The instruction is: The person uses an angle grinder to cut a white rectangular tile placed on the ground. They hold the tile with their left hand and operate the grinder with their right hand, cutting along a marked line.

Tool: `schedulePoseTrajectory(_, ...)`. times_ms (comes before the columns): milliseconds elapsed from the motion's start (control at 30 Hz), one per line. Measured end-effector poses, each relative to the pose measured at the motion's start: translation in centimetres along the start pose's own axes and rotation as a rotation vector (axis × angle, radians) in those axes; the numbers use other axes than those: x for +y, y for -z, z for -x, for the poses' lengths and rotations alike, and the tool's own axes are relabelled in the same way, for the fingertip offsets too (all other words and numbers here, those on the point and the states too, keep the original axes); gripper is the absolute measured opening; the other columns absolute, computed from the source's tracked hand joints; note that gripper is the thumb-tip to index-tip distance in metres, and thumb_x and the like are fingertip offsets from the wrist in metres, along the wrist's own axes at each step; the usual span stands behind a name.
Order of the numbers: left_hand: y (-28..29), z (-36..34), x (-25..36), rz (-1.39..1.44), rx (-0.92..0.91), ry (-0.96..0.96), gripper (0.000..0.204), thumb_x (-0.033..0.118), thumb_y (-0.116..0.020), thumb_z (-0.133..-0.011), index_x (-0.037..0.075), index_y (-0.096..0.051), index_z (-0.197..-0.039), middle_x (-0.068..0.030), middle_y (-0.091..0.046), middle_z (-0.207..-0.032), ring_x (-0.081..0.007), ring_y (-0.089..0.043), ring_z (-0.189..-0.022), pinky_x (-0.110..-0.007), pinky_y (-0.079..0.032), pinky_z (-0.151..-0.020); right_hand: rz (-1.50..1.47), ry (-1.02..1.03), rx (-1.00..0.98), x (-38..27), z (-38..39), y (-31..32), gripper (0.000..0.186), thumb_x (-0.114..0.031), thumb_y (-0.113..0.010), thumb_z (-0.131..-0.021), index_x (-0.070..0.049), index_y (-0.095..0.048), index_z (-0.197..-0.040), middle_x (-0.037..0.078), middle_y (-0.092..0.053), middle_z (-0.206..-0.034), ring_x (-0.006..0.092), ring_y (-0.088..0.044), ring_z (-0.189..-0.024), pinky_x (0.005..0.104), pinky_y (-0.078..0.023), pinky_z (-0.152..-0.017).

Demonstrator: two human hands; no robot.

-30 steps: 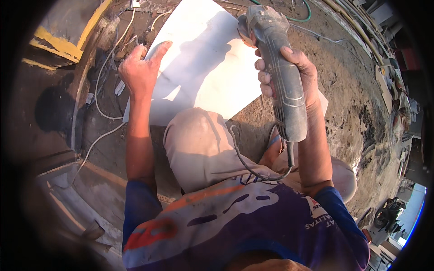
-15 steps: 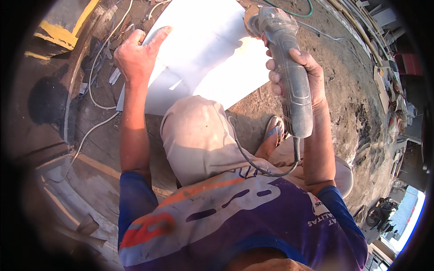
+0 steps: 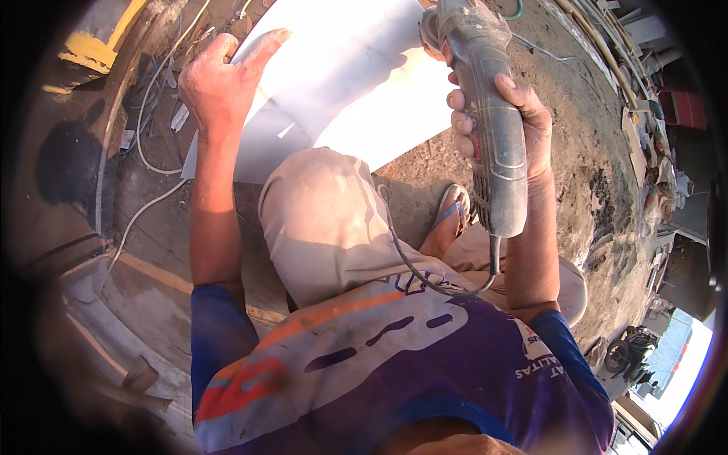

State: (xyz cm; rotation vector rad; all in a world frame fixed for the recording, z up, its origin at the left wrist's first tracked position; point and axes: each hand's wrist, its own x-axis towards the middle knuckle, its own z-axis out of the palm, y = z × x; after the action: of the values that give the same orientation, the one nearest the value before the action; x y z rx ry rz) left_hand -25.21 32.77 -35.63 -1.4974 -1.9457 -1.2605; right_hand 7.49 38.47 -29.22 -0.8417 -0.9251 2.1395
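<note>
My left hand [image 3: 224, 87] grips the left edge of a large white sheet [image 3: 334, 72], the thumb lying on top and the other fingers mostly hidden at the edge. The sheet rests in front of my raised knee, partly in bright sun and partly in shadow; the upper picture edge cuts it off. My right hand [image 3: 535, 125] is wrapped around the body of a dusty grey angle grinder [image 3: 497, 144]. Its head points away from me over the sheet's right side, and its disc is mostly hidden. Whether the disc touches the sheet, I cannot tell. A dark cord [image 3: 432, 284] loops from the grinder across my lap.
A white cable [image 3: 140, 136] winds over the ground on the left, near scraps and a yellow-edged object [image 3: 87, 53]. My sandalled foot [image 3: 449, 220] is on the dirt below the grinder. Long poles [image 3: 599, 45] and piled materials line the right; a motorbike [image 3: 629, 355] stands farther off.
Both hands, the sheet and the grinder's head appear slightly higher in the picture; the left hand and sheet also sit farther left. My view has shifted a little. Both grips are kept.
</note>
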Motion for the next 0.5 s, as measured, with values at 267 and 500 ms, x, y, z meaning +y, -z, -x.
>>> schedulePoseTrajectory(267,0.2,0.1,-0.8,-0.019,-0.006,0.01,0.068,0.054,-0.084,-0.07,0.006,-0.039,-0.054,-0.008,-0.032,-0.049,-0.0261,-0.027,-0.049,-0.039,-0.032,-0.045,0.016,-0.027,0.045,0.4,0.5,0.4,0.067,-0.035,-0.064,-0.089,0.013,-0.042,-0.13,0.017,-0.06,-0.093,0.0195,-0.063,-0.069,0.0307,-0.058,-0.048)
schedulePoseTrajectory(500,0.0,0.1,-1.3,-0.016,0.012,-0.053,0.069,0.059,-0.085,-0.068,0.008,-0.04,-0.052,-0.0078,-0.038,-0.044,-0.0277,-0.03,-0.045,-0.04,-0.034,-0.044,0.005,-0.006,0.024,0.4,0.2,0.2,0.067,-0.034,-0.064,-0.089,0.015,-0.041,-0.129,0.018,-0.06,-0.094,0.0205,-0.064,-0.069,0.0316,-0.059,-0.049)
